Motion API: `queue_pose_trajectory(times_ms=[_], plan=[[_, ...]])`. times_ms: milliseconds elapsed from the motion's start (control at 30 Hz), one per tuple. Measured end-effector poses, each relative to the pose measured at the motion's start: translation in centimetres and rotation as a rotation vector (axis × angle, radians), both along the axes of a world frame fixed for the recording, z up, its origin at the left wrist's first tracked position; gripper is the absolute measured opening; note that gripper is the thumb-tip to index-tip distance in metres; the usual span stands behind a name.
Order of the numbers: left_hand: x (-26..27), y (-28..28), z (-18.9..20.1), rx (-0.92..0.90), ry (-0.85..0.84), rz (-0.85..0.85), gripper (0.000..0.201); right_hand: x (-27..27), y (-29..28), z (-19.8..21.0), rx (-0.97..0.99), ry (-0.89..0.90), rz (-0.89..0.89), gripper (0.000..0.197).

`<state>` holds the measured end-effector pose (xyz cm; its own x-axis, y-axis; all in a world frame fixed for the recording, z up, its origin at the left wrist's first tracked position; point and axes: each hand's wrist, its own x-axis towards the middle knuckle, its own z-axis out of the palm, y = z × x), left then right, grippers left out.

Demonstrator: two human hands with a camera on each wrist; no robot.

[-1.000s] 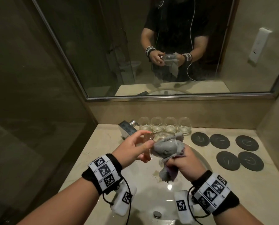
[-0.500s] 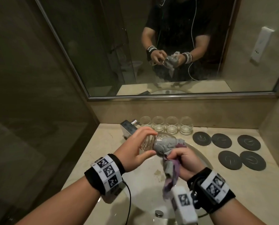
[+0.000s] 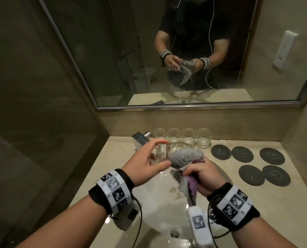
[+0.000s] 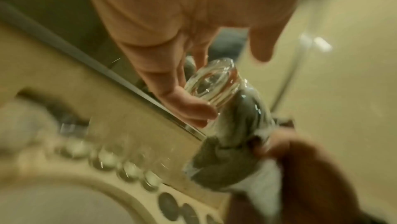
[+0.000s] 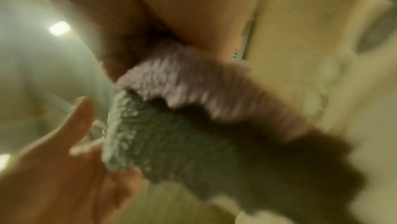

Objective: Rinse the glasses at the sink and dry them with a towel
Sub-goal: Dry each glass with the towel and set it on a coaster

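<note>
Over the sink basin (image 3: 159, 228), my left hand (image 3: 149, 161) grips a clear glass (image 3: 162, 152) by its thick base, lying on its side. The glass (image 4: 214, 85) shows the same in the left wrist view, base toward the camera. A grey and purple towel (image 3: 183, 157) is stuffed into its mouth. My right hand (image 3: 201, 174) clutches the towel's bunched tail, which hangs down over the basin. The right wrist view is blurred and shows the towel (image 5: 182, 125) close up.
Several clear glasses (image 3: 182, 137) stand in a row at the back of the counter, next to the chrome tap (image 3: 142, 139). Several dark round coasters (image 3: 245, 163) lie on the counter to the right. A mirror (image 3: 167, 51) fills the wall above.
My right hand has twisted, so the towel has turned inside the glass and its tail now hangs lower. My left hand has shifted its fingers on the glass's base.
</note>
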<state>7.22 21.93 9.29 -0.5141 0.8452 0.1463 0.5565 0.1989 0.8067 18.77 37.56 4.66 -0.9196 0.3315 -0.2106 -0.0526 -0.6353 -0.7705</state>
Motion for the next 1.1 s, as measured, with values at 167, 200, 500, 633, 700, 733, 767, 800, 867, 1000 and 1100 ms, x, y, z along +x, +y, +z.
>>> queue_pose_trajectory(times_ms=[167, 200, 500, 633, 700, 733, 767, 800, 867, 1000, 1100], plan=[[0.1, -0.1, 0.2, -0.007, -0.189, 0.084, 0.038, 0.4, -0.6, 0.7, 0.101, 0.047, 0.042, 0.041], [0.0, -0.4, 0.2, -0.007, 0.015, 0.034, 0.042, 0.4, -0.7, 0.5, 0.060, 0.079, 0.073, 0.050], [0.1, -0.3, -0.1, 0.040, -0.372, 0.083, 0.033, 0.4, -1.1, 0.9, -0.077, 0.037, 0.114, 0.041], [0.2, -1.2, -0.6, 0.032, 0.246, -0.067, 0.045, 0.5, -1.0, -0.4, -0.130, 0.093, 0.148, 0.078], [0.2, -0.9, -0.2, 0.024, 0.147, -0.059, 0.047, 0.4, -0.9, -0.8, -0.065, 0.117, 0.078, 0.067], [0.3, -0.8, 0.0, 0.024, -0.006, -0.036, 0.047, 0.5, -0.9, -0.5, 0.070, 0.099, 0.038, 0.054], [0.3, -0.5, 0.0, 0.029, -0.167, -0.015, 0.046, 0.6, -1.0, 0.1, 0.183, 0.081, 0.030, 0.044], [0.1, -0.4, -0.1, 0.008, -0.259, 0.017, 0.043, 0.7, -1.1, 0.4, 0.218, 0.070, 0.052, 0.040], [0.0, -0.5, 0.0, -0.018, -0.212, 0.044, 0.035, 0.9, -1.1, 0.6, 0.229, 0.075, 0.086, 0.041], [0.1, -1.0, -0.2, 0.052, 0.232, -0.115, 0.047, 0.8, -0.9, 0.0, -0.106, 0.103, 0.163, 0.070], [0.3, -0.4, 0.4, 0.059, -0.130, -0.009, 0.050, 0.6, -0.6, 0.2, -0.004, 0.116, 0.106, 0.055]])
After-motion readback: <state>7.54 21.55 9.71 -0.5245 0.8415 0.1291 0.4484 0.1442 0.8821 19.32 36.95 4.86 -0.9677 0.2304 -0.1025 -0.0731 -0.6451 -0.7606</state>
